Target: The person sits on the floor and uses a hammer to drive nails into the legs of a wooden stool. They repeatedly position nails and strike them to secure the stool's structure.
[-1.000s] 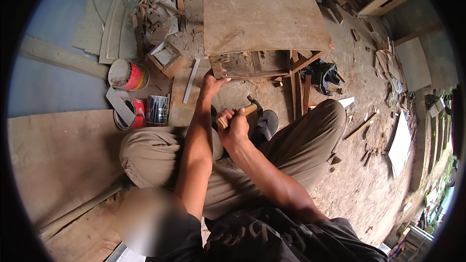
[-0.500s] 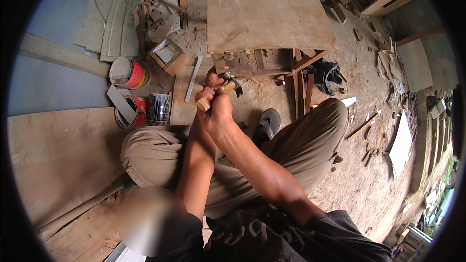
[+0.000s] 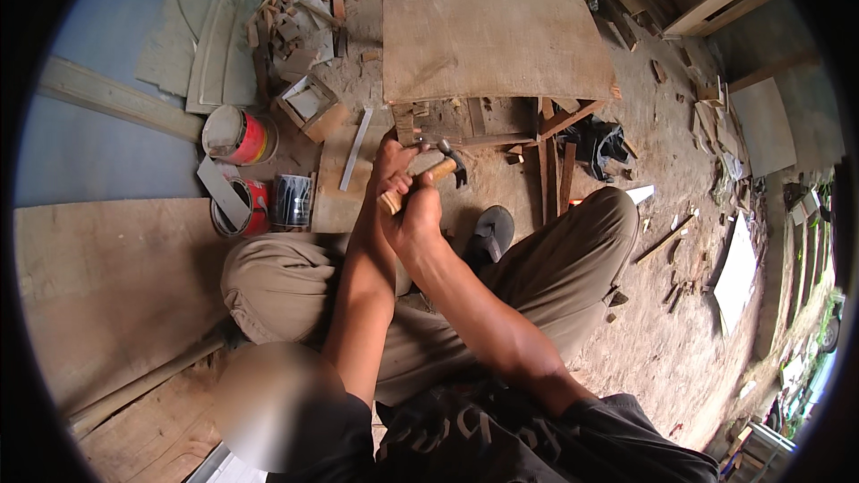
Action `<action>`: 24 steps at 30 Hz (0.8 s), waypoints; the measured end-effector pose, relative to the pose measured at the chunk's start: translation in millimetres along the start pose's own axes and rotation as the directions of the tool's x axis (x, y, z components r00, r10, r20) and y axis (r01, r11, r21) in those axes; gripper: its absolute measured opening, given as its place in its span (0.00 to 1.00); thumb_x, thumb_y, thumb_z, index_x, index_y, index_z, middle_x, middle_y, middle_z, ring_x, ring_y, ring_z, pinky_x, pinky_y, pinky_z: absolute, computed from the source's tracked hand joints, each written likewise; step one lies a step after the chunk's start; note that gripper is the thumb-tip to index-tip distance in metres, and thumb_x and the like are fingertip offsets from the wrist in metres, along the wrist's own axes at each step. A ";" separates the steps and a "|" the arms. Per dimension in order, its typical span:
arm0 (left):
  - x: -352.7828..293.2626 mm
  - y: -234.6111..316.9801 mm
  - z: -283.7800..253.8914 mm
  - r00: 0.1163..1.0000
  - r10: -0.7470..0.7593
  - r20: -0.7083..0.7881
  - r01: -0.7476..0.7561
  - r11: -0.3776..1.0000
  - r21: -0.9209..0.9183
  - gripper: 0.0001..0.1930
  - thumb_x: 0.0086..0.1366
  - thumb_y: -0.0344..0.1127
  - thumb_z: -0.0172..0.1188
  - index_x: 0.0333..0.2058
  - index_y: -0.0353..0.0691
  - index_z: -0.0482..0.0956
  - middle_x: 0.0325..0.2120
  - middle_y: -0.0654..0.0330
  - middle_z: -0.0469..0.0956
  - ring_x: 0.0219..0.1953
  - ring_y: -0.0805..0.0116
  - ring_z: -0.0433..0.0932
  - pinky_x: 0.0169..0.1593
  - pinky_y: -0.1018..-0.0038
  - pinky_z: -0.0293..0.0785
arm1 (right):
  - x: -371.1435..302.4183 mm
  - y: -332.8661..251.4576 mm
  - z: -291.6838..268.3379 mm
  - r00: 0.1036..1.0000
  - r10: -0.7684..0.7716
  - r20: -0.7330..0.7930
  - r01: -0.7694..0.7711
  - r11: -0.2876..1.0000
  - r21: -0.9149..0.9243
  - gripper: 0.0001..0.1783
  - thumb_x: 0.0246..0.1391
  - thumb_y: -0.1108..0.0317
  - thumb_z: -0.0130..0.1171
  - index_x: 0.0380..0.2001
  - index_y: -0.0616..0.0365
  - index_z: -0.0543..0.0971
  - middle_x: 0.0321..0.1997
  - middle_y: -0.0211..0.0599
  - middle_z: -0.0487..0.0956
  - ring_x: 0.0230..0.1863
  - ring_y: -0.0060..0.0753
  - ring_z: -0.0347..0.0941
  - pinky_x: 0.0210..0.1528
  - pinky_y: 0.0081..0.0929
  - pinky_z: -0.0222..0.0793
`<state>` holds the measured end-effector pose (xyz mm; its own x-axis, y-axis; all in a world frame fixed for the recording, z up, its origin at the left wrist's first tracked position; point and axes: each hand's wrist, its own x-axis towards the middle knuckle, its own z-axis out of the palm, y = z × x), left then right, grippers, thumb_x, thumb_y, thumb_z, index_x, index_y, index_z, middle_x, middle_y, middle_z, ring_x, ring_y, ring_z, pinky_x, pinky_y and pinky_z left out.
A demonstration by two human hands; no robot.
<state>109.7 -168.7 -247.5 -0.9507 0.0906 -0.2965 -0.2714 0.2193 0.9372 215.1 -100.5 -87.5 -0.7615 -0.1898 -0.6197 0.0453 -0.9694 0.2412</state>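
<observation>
My right hand (image 3: 420, 213) is wrapped round the wooden handle of a claw hammer (image 3: 438, 170). The hammer's dark metal head points up and to the right, and the handle's butt sticks out on the left of my fist. My left hand (image 3: 391, 159) is just beyond, its fingers closed together against a short wooden leg (image 3: 404, 125) under the near left corner of a plywood-topped table (image 3: 497, 27). Whatever those fingers pinch, if anything, is too small to make out. My forearms lie close together, the left partly behind the right.
Paint cans (image 3: 240, 136) and a dark can (image 3: 293, 199) stand at the left beside a small wooden box (image 3: 311, 103). A pale strip (image 3: 356, 150) lies near my left hand. Wood scraps (image 3: 300, 27) are heaped at the far left. A black plastic bag (image 3: 598, 141) lies by the table's braces.
My right hand and the hammer have moved slightly right, so the hammer's head is farther from the table leg. My left hand stays by the leg.
</observation>
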 end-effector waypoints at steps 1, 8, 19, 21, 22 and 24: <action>-0.6 1.3 1.7 0.997 -0.074 -0.019 0.074 0.997 0.011 0.17 0.58 0.34 0.69 0.44 0.34 0.79 0.37 0.57 0.82 0.40 0.69 0.79 0.46 0.73 0.74 | -3.3 0.0 -1.3 0.997 -0.047 -0.053 0.047 0.999 -0.003 0.20 0.73 0.50 0.31 0.34 0.53 0.61 0.26 0.30 0.60 0.25 0.27 0.57 0.31 0.29 0.64; 5.7 -2.3 -7.0 0.911 0.411 0.040 -0.412 0.908 0.078 0.20 0.57 0.36 0.71 0.46 0.36 0.80 0.37 0.55 0.84 0.40 0.70 0.80 0.46 0.74 0.75 | -1.3 5.0 0.9 0.991 0.132 0.028 -0.134 0.990 0.047 0.19 0.73 0.50 0.34 0.34 0.53 0.61 0.26 0.30 0.61 0.24 0.26 0.56 0.28 0.28 0.63; 12.1 -11.9 -0.9 0.986 0.160 -0.044 -0.159 0.987 0.035 0.22 0.54 0.35 0.74 0.46 0.36 0.80 0.40 0.55 0.83 0.42 0.66 0.81 0.47 0.69 0.75 | -4.6 2.8 22.0 0.957 0.203 0.209 -0.192 0.979 -0.070 0.19 0.73 0.50 0.37 0.35 0.53 0.66 0.25 0.26 0.61 0.22 0.22 0.57 0.28 0.22 0.63; 15.0 -21.1 -0.9 0.992 0.118 -0.035 -0.118 0.993 -0.005 0.22 0.53 0.36 0.75 0.46 0.38 0.81 0.40 0.55 0.84 0.42 0.65 0.81 0.47 0.68 0.75 | -13.0 3.9 16.2 0.948 0.095 0.305 -0.024 0.973 -0.228 0.18 0.73 0.50 0.35 0.35 0.52 0.64 0.26 0.25 0.60 0.24 0.21 0.56 0.31 0.24 0.62; 17.7 -25.4 -0.8 0.994 0.108 -0.033 -0.109 0.994 -0.012 0.22 0.53 0.37 0.75 0.46 0.39 0.81 0.40 0.55 0.84 0.43 0.64 0.81 0.47 0.68 0.75 | -17.1 0.7 12.2 0.968 0.093 0.231 -0.040 0.974 -0.224 0.19 0.73 0.50 0.34 0.35 0.52 0.64 0.26 0.26 0.60 0.24 0.22 0.56 0.31 0.24 0.62; 22.8 -32.5 0.6 0.997 0.071 -0.041 -0.070 0.997 0.027 0.22 0.52 0.38 0.76 0.46 0.41 0.81 0.41 0.55 0.84 0.43 0.62 0.82 0.47 0.67 0.76 | -25.4 -13.4 0.5 0.997 -0.071 0.043 0.083 0.900 -0.428 0.17 0.73 0.52 0.38 0.35 0.52 0.63 0.26 0.27 0.62 0.23 0.23 0.56 0.25 0.25 0.60</action>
<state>96.9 -173.1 -284.8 -0.9729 0.0662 -0.2216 -0.2002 0.2385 0.9503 233.5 -82.6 -74.6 -0.7896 -0.1134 -0.6030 0.2549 -0.9546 -0.1542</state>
